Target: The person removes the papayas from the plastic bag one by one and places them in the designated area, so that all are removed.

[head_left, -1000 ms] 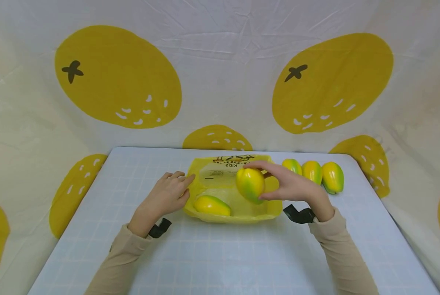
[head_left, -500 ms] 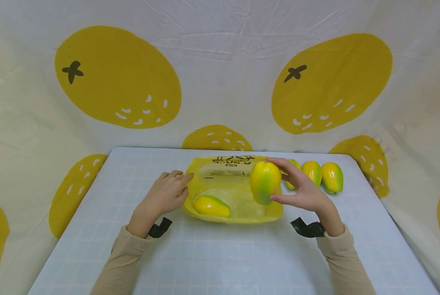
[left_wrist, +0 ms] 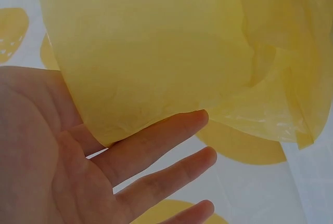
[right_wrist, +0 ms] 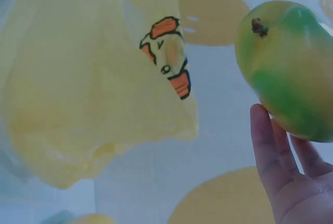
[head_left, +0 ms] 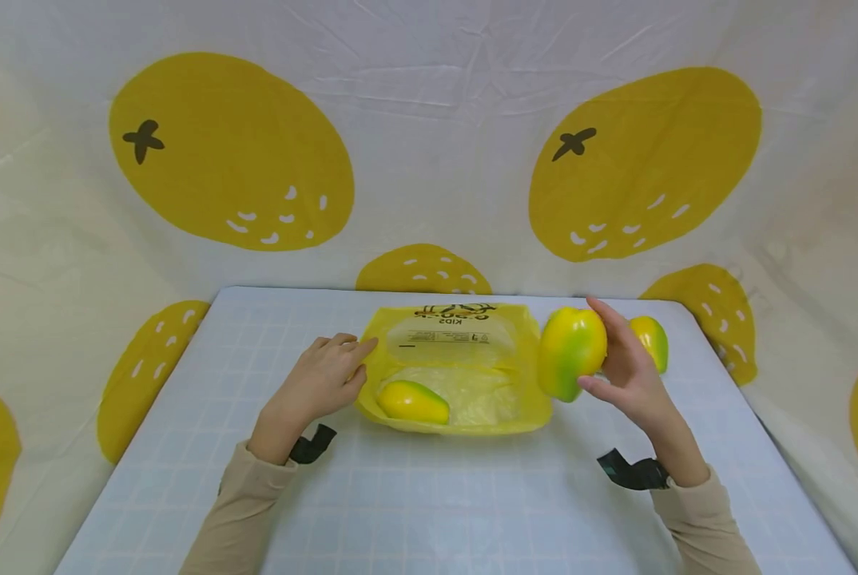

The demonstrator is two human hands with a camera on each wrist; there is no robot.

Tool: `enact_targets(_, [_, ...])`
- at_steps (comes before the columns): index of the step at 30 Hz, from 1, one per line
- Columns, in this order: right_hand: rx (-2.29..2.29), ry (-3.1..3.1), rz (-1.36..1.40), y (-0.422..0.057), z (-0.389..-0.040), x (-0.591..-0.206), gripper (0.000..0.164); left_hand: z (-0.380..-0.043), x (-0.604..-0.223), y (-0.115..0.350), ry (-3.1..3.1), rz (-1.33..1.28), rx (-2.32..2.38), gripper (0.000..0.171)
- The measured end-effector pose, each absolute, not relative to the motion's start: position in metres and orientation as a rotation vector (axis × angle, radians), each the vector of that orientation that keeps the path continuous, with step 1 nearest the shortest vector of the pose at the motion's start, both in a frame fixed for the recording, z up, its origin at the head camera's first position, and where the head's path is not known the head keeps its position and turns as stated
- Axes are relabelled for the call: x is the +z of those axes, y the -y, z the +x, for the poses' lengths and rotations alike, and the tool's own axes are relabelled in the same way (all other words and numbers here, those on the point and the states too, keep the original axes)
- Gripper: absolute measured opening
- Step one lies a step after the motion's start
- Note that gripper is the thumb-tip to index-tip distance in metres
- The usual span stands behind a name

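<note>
My right hand grips a yellow-green mango just off the right side of a yellow plastic bag. In the right wrist view, fingers support this mango from below. Another mango lies inside the bag at its front left. My left hand is at the bag's left edge. The left wrist view shows its fingers straight, the index finger along the hem of the bag; the thumb is hidden there.
One mango shows on the table behind my right hand, which hides the others beside it. A white curtain printed with large yellow fruits hangs along the table's far edge.
My right hand has carried its mango to the right, from over the bag to beyond its right side, covering two mangoes on the table. The left hand stays put.
</note>
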State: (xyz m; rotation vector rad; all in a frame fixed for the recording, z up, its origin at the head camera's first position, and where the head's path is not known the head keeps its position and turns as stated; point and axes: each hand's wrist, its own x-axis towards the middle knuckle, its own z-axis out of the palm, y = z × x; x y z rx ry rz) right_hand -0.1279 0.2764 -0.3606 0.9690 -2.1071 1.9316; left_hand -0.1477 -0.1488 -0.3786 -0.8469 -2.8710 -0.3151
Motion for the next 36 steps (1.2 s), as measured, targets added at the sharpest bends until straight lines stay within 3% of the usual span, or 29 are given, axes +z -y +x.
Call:
enact_targets(12, [1.981, 2.128, 0.843, -0.307, -0.114, -0.377, 0.078, -0.147, -0.379, 0.149, 2.873, -0.84, -0.309, 0.04])
enact_targets(24, [1.74, 2.531, 0.384, -0.324, -0.106, -0.395, 0.065, -0.147, -0.38, 0.15, 2.883, -0.845, -0.285, 0.04])
enact_targets(36, [1.505, 2.944, -0.044, -0.325, -0.119, -0.414, 0.077, -0.145, -0.379, 0.148, 2.907, -0.841, -0.263, 0.04])
